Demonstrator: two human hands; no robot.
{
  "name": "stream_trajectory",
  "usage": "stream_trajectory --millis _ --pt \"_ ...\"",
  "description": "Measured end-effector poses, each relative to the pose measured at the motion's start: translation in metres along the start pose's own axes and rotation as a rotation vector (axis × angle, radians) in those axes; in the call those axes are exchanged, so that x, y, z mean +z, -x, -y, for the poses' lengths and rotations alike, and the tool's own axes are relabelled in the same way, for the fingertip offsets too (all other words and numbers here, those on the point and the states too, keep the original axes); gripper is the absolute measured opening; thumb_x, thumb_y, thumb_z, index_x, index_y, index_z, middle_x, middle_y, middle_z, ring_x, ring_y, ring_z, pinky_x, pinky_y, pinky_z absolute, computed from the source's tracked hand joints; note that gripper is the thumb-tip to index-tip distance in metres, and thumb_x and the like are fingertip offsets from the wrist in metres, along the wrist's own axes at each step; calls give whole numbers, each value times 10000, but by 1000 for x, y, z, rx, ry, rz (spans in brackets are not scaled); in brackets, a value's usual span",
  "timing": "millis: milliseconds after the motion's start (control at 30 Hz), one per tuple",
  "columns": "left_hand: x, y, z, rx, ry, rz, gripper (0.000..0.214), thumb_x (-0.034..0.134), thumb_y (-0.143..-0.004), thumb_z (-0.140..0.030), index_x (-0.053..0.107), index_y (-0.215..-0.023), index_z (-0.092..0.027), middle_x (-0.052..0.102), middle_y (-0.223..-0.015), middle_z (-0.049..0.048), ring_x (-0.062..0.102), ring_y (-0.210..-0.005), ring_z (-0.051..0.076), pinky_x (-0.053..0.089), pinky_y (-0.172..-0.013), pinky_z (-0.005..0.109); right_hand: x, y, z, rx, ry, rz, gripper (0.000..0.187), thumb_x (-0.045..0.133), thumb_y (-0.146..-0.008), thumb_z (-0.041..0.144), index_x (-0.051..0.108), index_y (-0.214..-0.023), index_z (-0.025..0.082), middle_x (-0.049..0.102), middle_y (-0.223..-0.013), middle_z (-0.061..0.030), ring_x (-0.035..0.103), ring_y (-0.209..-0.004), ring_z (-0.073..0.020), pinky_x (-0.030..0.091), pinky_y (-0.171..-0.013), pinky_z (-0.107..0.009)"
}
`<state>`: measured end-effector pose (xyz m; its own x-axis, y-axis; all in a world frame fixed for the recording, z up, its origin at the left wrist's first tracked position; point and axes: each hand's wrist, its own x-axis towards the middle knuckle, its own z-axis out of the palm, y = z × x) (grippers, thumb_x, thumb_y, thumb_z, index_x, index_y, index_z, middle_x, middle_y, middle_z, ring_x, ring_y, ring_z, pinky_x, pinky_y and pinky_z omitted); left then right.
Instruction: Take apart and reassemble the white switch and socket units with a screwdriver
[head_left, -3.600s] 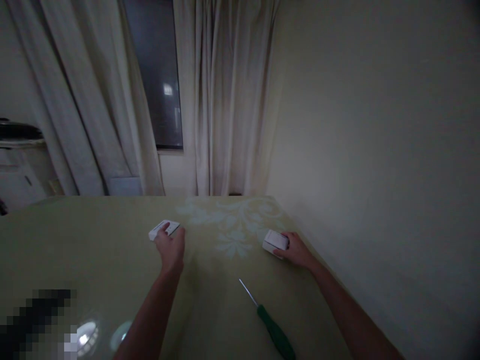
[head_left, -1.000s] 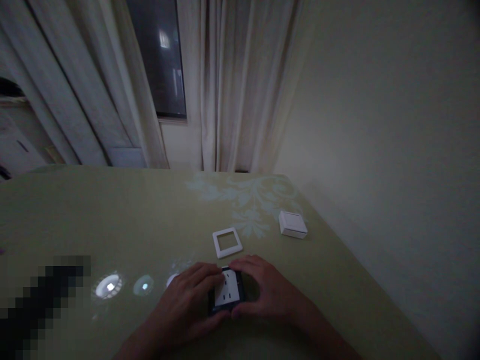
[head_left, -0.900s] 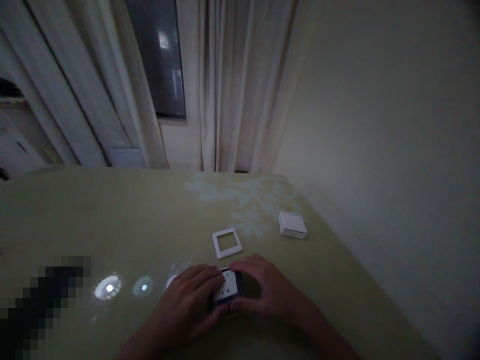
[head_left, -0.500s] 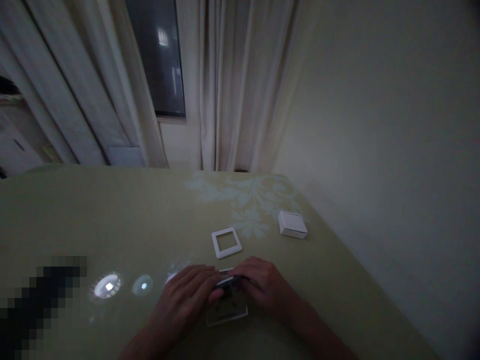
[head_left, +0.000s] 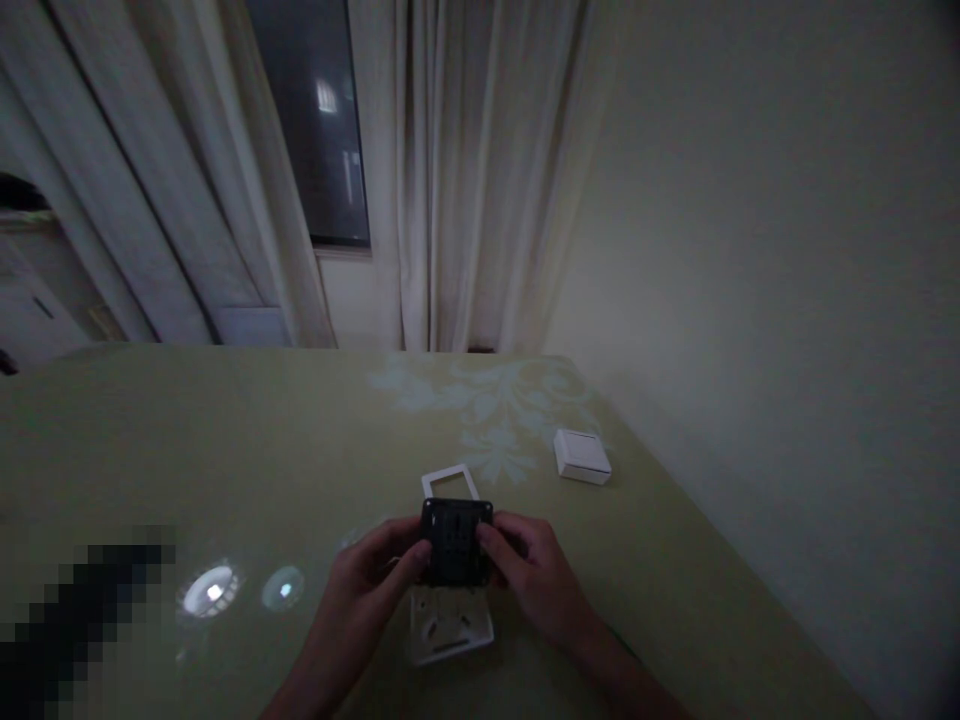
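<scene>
Between my two hands a black square socket module (head_left: 456,542) is held up on edge, its face with small slots and corner holes towards me. My left hand (head_left: 371,570) grips its left edge, thumb in front. My right hand (head_left: 531,560) pinches the right edge, with the thumb on the near face. Just below and partly behind the module lies a white square mounting box (head_left: 451,634) with holes and slots in its floor. A white square frame (head_left: 448,472) rests on the table beyond, its lower part hidden by the module.
A small white box-shaped unit (head_left: 582,457) sits near the right table edge. The green table (head_left: 247,440) meets a wall (head_left: 750,350) on the right and curtains (head_left: 480,180) at the back. Bright light reflections show at left; a dark pixelated patch covers the lower left.
The module has been raised and tilted upright, so its black face now shows. My hands have turned with it, and more of the mounting box is uncovered.
</scene>
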<state>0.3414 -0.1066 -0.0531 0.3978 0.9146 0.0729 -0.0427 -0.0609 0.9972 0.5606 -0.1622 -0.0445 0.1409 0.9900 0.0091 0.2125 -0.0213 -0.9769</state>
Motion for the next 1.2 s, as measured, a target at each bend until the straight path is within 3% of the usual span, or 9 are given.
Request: stream_trajectory --millis 200,333,500,933,1200 --pt "5 -3 5 -139 -10 -88 540 823 -830 -701 883 -1011 -195 887 -942 87 829 -897 313 660 -770 335 8 -1 -5 107 -138 25 718 622 -858 893 654 -733 187 570 -584 17 528 -511 -134 404 -505 -248" --pt "7 -4 9 -167 -18 -140 562 830 -798 -731 884 -938 -190 875 -862 76 811 -830 291 635 -731 309 10 0 -5 142 -192 27 646 811 -757 807 731 -829 170 676 -697 -9 592 -591 -140 437 -547 -241" --pt "9 -4 8 -179 -4 -167 554 867 -756 -720 874 -897 -185 874 -863 76 801 -817 278 626 -747 306 11 0 -5 170 -209 5 604 827 -766 758 742 -826 163 667 -664 -1 568 -556 -127 412 -531 -237" --pt "8 -2 5 -161 -28 -175 523 849 -781 -709 842 -851 -191 842 -804 57 765 -782 257 586 -704 287 13 1 -6 194 -230 -13 695 814 -725 842 728 -836 162 655 -639 8 536 -503 -107 371 -472 -222" --pt "0 -3 8 -168 39 -89 510 824 -850 -692 838 -877 -183 829 -809 57 761 -784 233 592 -718 277 10 -2 -10 192 -252 -42 670 841 -708 816 726 -827 168 632 -580 26 549 -483 -116 358 -463 -218"
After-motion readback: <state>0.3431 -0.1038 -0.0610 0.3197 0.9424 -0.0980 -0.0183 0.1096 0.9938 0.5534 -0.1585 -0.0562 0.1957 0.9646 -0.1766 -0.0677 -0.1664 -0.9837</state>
